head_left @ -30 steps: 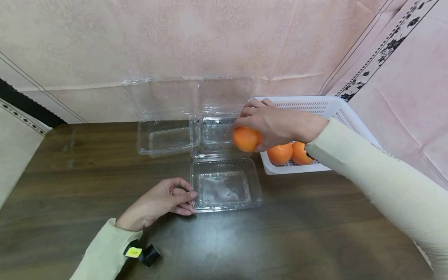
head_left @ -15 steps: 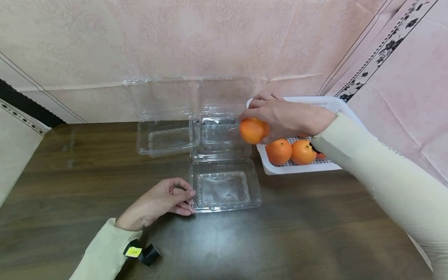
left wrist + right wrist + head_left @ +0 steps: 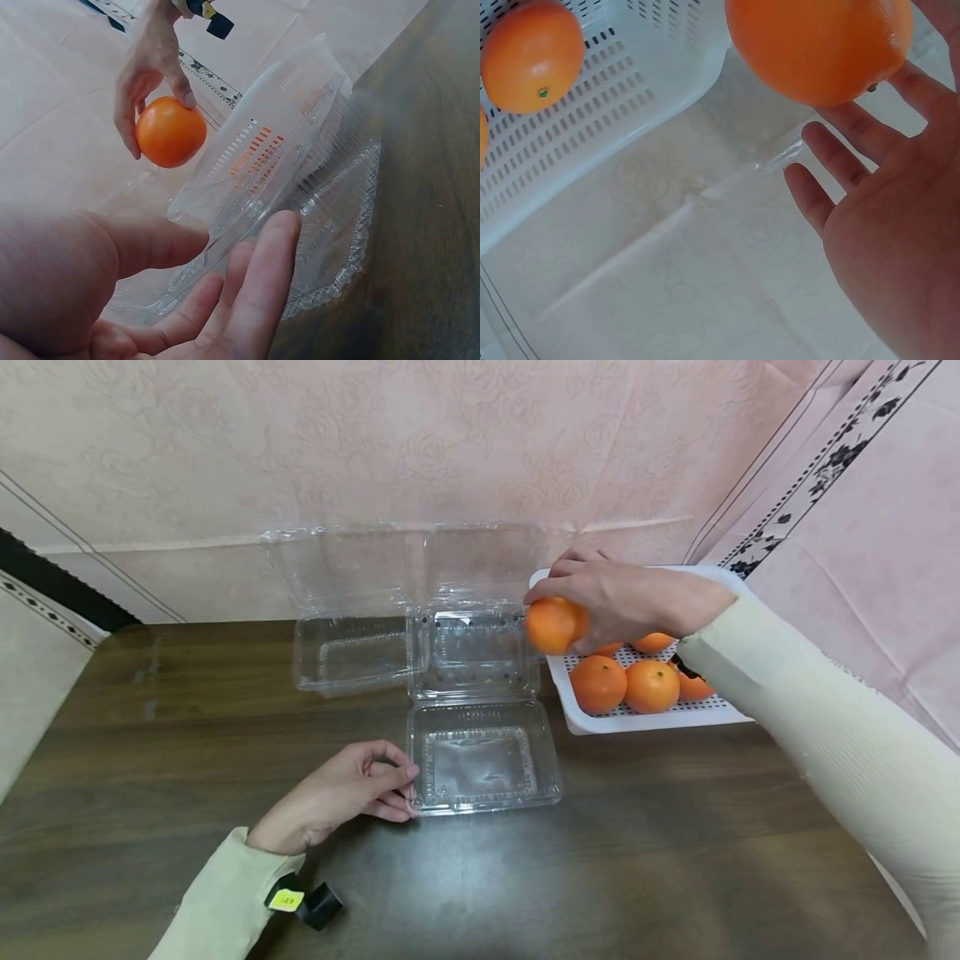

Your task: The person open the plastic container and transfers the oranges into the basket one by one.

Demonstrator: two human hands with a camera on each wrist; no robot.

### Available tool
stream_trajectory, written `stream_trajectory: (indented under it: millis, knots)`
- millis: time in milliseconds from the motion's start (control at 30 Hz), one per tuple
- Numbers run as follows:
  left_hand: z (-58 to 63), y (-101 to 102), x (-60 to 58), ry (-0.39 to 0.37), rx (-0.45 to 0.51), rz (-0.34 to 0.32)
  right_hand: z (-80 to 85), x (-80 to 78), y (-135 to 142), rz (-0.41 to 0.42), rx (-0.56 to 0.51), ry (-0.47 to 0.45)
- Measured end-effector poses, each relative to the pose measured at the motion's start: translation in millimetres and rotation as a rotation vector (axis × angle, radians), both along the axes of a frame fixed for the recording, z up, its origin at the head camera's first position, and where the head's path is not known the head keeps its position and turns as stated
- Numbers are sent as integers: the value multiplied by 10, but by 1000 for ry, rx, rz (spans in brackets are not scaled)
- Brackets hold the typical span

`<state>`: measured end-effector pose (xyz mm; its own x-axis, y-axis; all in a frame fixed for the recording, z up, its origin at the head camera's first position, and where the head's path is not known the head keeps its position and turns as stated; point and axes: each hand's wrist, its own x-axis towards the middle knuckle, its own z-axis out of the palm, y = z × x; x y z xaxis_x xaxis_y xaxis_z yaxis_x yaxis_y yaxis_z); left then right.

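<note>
My right hand [image 3: 607, 597] grips an orange [image 3: 553, 627] over the left end of a white perforated basket [image 3: 570, 718]. In the right wrist view, that orange [image 3: 817, 45] sits against the fingers, with its small stem end showing. Other oranges [image 3: 652, 687] lie in the basket, partly covered by the hand and sleeve. My left hand [image 3: 360, 789] pinches the left edge of the nearest clear plastic container [image 3: 483, 760], thumb at the rim. The left wrist view shows the thumb and fingers [image 3: 270, 262] at either side of the plastic edge.
Behind the nearest container stand more clear plastic containers, one at left [image 3: 360, 652] and one at right [image 3: 476, 652], their clear lids [image 3: 345, 568] raised against the pink patterned backdrop [image 3: 375, 452]. All rest on a dark wooden table [image 3: 187, 760].
My right hand has moved right and slightly back with the orange, from above the containers to the basket's left end. More oranges show in the basket. The left hand stays in place.
</note>
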<state>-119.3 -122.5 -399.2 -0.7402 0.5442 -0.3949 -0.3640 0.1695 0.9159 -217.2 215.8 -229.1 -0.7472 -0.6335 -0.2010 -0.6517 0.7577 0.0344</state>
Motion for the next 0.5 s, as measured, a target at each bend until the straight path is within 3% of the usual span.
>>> stream_trajectory:
  millis: [500]
  knots:
    - [-17, -17, -15, 2, 4, -5, -34, -147, 160, -109, 21, -46]
